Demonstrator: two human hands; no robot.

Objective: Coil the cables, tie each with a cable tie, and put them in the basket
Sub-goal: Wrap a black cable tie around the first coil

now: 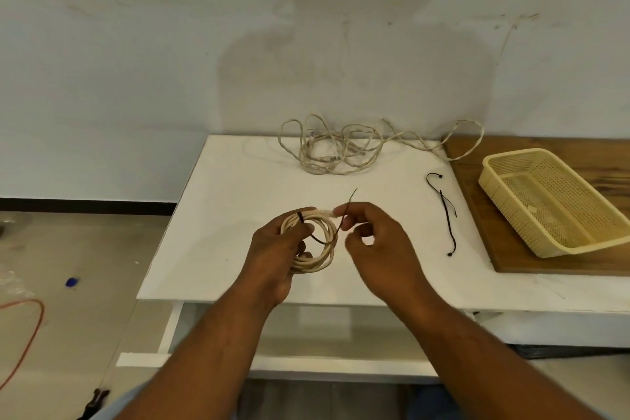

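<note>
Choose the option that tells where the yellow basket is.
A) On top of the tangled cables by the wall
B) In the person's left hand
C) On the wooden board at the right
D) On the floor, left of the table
C: the basket rests on the wooden board at the right, and the left hand holds the coiled cable, not the basket.
</note>
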